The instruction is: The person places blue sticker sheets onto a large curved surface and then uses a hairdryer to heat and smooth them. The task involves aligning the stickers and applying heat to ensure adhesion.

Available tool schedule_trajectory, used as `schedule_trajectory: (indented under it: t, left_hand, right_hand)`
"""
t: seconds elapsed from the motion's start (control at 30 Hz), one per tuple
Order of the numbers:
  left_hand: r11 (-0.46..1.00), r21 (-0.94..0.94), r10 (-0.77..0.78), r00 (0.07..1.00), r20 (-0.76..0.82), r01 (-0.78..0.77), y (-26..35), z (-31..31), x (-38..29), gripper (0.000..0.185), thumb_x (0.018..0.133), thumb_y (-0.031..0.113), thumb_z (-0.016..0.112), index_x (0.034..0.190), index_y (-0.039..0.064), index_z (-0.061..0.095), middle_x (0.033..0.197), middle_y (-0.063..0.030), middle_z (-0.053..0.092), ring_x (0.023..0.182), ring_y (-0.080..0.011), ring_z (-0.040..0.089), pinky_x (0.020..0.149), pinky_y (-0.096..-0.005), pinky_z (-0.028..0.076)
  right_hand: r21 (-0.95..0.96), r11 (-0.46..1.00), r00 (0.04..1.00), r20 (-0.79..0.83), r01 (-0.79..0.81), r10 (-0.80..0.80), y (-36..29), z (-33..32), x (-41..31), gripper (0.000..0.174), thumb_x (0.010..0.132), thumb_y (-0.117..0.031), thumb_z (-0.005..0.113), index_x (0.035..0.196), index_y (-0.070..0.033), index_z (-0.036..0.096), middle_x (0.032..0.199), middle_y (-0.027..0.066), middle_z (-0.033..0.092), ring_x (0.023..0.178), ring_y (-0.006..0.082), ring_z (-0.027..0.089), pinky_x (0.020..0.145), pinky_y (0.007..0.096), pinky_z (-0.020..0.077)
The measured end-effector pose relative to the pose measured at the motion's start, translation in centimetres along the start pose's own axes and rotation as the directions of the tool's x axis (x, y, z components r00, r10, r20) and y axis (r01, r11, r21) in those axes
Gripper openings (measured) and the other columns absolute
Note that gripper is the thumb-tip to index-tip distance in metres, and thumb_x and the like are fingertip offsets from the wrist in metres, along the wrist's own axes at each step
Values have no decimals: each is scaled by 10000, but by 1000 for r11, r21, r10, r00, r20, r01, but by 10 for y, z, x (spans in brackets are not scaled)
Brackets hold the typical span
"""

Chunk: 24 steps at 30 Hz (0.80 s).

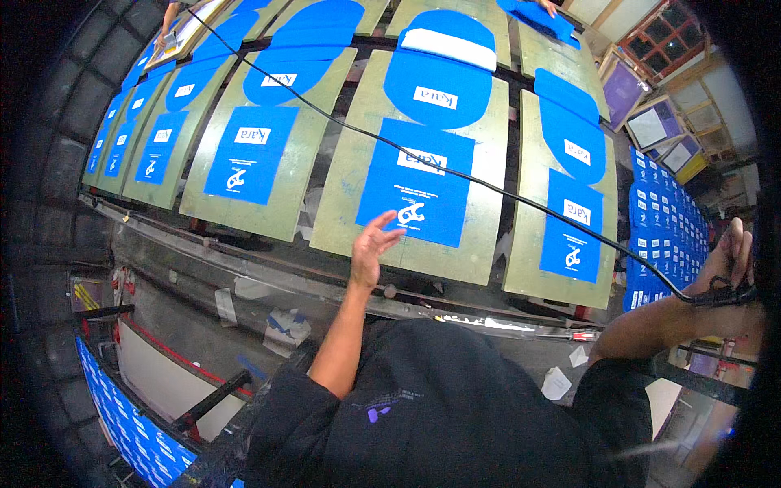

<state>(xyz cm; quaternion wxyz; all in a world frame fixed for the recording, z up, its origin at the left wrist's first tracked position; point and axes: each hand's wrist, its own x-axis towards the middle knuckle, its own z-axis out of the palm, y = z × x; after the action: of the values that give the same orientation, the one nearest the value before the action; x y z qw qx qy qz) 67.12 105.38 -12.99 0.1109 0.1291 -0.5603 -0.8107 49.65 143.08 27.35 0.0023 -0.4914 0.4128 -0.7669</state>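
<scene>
Over the near edge of a blue fabric piece [421, 189] with white printing, my left hand [372, 253] is raised with its fingers apart, holding nothing. This piece lies flat on a greenish board [335, 226]. My right hand [729, 253] is up at the far right, fingers curled. A black cable [464, 175] runs from the top left across the boards to loops at the right hand's palm or wrist; whether the fingers grip it cannot be told. A rounded blue piece [439, 79] lies beyond, with a white folded part [448, 49] across it.
More boards with blue printed pieces [253, 155] stand in a row. Another person's hand [161, 41] is on a framed screen at top left; a further hand [549, 7] touches blue fabric at top right. Printed blue sheets [653, 226] lie at right. Frames [656, 122] lean beyond.
</scene>
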Motion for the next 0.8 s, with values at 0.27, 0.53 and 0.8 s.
schedule_trajectory:
  t: [0.27, 0.53, 0.8]
  left_hand:
    - [601, -785, 88, 963, 253, 151, 100, 18, 79, 1000, 835, 771, 484, 1437, -13, 333, 1447, -267, 414, 1352, -366, 405, 1117, -500, 343]
    - [391, -911, -63, 984, -167, -130, 124, -168, 56, 309, 1022, 334, 518, 1013, 38, 609, 636, 27, 400, 511, -80, 395, 561, -274, 405]
    - [690, -717, -244, 901, -359, -99, 117, -244, -17, 327, 1070, 324, 370, 1100, 69, 573, 610, 32, 370, 470, -81, 329, 507, -257, 329]
  right_hand:
    - [64, 996, 947, -311, -63, 79, 64, 91, -45, 478, 1001, -365, 477, 1271, 29, 468, 650, -12, 398, 470, 88, 316, 649, 304, 313]
    - [194, 724, 493, -615, -662, 616, 161, 205, -156, 463, 954, -354, 541, 1240, 3, 468, 642, 32, 494, 459, 105, 416, 423, 243, 324]
    - [-198, 393, 414, -686, -898, 599, 254, 235, -216, 469, 938, -172, 629, 1336, 13, 464, 723, -21, 522, 538, 39, 442, 453, 204, 312]
